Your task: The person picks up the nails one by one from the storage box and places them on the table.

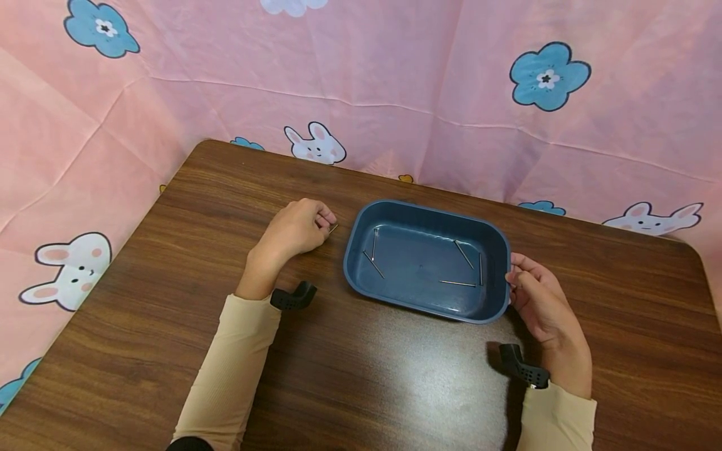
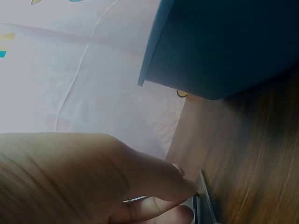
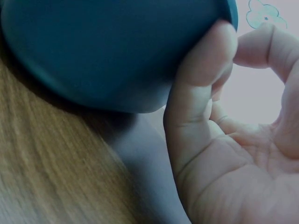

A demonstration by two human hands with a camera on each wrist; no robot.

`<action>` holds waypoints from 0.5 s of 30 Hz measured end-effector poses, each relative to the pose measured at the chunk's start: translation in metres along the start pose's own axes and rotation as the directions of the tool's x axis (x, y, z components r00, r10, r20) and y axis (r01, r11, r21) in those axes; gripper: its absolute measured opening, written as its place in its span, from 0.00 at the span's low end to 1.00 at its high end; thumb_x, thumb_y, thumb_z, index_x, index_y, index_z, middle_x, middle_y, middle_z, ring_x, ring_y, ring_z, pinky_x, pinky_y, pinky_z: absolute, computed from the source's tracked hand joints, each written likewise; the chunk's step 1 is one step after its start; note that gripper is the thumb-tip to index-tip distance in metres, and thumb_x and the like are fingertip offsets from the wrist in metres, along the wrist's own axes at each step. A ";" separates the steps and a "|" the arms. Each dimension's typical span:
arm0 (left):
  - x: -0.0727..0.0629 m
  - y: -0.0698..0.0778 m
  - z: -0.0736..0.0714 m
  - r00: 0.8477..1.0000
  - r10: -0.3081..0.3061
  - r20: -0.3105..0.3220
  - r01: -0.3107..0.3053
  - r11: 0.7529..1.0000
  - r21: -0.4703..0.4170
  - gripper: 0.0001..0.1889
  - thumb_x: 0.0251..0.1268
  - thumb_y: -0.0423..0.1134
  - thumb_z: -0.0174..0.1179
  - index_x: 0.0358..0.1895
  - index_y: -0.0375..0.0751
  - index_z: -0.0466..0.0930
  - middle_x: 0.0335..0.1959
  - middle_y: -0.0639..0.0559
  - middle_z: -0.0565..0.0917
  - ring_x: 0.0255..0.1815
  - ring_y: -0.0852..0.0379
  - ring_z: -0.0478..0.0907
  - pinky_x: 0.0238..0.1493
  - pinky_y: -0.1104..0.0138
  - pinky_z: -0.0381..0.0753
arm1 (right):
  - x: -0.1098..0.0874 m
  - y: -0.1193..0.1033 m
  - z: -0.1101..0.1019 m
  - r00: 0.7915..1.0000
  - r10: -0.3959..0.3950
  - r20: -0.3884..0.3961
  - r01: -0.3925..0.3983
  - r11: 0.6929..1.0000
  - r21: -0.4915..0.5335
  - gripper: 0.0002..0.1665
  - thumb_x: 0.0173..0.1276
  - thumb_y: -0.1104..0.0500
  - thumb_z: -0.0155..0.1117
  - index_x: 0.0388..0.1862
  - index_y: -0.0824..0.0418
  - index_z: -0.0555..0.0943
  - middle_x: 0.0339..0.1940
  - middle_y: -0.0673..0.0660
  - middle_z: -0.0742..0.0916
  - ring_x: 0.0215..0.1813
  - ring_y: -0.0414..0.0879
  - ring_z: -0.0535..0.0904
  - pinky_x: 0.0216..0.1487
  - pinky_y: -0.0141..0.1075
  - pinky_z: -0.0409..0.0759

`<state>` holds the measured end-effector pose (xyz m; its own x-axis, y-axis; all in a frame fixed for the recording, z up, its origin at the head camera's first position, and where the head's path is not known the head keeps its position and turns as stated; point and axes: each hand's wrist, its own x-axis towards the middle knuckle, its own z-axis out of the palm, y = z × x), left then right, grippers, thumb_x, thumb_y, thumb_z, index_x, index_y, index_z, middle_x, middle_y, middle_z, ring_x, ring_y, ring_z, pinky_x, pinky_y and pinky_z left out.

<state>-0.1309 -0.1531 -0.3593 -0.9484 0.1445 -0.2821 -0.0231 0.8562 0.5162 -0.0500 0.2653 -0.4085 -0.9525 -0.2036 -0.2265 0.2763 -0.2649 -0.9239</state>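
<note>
A dark blue plastic tub (image 1: 420, 266) sits on the brown table, and several thin metal nails (image 1: 464, 254) lie scattered on its floor. Left of the tub, my left hand (image 1: 296, 228) pinches a nail (image 1: 334, 229) between thumb and fingers, low over the table. The left wrist view shows the slim shaft of a nail (image 2: 209, 196) beside the fingertips, partly hidden by the hand. At the tub's right end, my right hand (image 1: 541, 297) holds the rim with its fingertips. In the right wrist view, thumb and fingers meet at the tub's edge (image 3: 232, 11).
The wooden table (image 1: 361, 369) extends around the tub, with a bright glare in front of it. A pink cloth (image 1: 389, 75) printed with rabbits and blue flowers hangs behind the table's back edge and along its left side. Black camera mounts (image 1: 293, 296) sit at both wrists.
</note>
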 end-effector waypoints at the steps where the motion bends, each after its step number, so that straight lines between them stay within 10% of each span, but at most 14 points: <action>1: 0.000 0.000 0.000 1.000 0.001 -0.003 -0.001 1.000 0.000 0.12 0.71 0.32 0.58 0.51 0.41 0.88 0.46 0.44 0.90 0.50 0.45 0.84 0.58 0.50 0.81 | 0.000 0.000 0.000 1.000 0.002 -0.001 -0.002 1.000 -0.003 0.20 0.78 0.72 0.42 0.50 0.57 0.81 0.33 0.46 0.86 0.31 0.37 0.80 0.31 0.27 0.80; 15: -0.004 0.003 -0.004 1.000 0.017 -0.024 -0.018 1.000 -0.017 0.12 0.71 0.32 0.58 0.51 0.40 0.88 0.46 0.44 0.89 0.49 0.46 0.84 0.57 0.51 0.81 | 0.000 0.000 0.000 1.000 -0.011 0.009 0.011 1.000 0.012 0.19 0.79 0.72 0.42 0.49 0.58 0.81 0.34 0.47 0.86 0.31 0.37 0.80 0.31 0.27 0.81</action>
<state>-0.1287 -0.1533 -0.3538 -0.9560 0.1473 -0.2539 -0.0119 0.8448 0.5350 -0.0500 0.2650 -0.4088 -0.9544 -0.2091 -0.2133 0.2671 -0.2783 -0.9226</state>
